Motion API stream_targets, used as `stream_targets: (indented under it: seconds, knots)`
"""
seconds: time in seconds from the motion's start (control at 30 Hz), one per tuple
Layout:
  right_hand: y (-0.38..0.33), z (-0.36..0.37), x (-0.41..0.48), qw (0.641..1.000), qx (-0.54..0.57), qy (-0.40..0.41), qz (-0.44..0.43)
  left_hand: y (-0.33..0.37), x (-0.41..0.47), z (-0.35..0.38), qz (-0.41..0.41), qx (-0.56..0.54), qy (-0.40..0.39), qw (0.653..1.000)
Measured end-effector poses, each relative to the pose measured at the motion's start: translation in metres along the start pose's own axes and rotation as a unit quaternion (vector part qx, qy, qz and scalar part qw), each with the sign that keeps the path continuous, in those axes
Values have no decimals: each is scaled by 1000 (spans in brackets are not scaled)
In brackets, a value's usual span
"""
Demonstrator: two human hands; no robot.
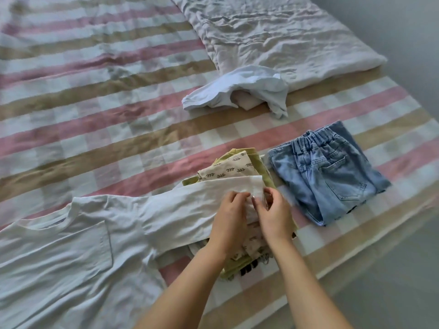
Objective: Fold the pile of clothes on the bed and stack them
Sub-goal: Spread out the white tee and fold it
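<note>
A white T-shirt (71, 245) lies spread flat, chest pocket up, at the near left of the bed (95, 103). Its sleeve (190, 205) stretches to the right across a small stack (237, 167) of green and cream patterned clothes. Both hands are close together at the sleeve's end. The left hand (229, 210) and the right hand (273, 214) each pinch the hem with curled fingers, directly over the stack. Just right of the stack lies a folded pair of jeans (327, 174), waistband toward the far side, near the bed's right edge. Further back, well apart from the hands, a crumpled white garment (237, 91) sits unfolded. It touches the near edge of a wrinkled white quilt (273, 32) that covers the far right of the bed. The bed's sheet is checked in pink, tan and pale stripes.
</note>
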State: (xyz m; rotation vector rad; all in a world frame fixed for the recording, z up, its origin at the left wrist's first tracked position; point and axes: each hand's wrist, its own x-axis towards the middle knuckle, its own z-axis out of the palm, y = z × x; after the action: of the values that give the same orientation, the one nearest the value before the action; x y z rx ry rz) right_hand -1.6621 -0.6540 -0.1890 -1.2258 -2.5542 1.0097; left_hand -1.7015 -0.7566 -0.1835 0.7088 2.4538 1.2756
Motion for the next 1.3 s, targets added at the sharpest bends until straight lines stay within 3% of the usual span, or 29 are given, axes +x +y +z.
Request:
stream_targets:
  seconds: [0.2, 0.33, 0.43, 0.53, 0.63, 0.8, 0.93, 1.07, 1.3]
  knots:
    - [-8, 4, 1, 995, 86, 44, 8, -1, 0, 0, -48, -68, -11, 996]
    - [-20, -1, -10, 991, 77, 100, -43, 8, 4, -12, -144, -221, -21, 964]
    - [-42, -9, -32, 976, 190, 11, -107, 16, 5, -30, -210, -401, -21, 891]
    - [-67, -7, -57, 956, 230, -92, -156, 14, -2, -59, -236, -443, 58, 863]
    - [-92, 5, -82, 931, 305, -134, -148, -2, -15, -100, -269, -462, 147, 832]
    - [-136, 55, -124, 915, 332, -182, -141, -62, -71, -195, -242, -391, 238, 856]
    - [-155, 110, -152, 922, 258, -241, -161, -131, -128, -263, -251, -307, 320, 861]
    - [-152, 167, -167, 937, 98, -255, -217, -205, -177, -303, -291, -247, 380, 842]
    - [-125, 225, -165, 905, -194, -253, -283, -300, -213, -305, -338, -176, 366, 849]
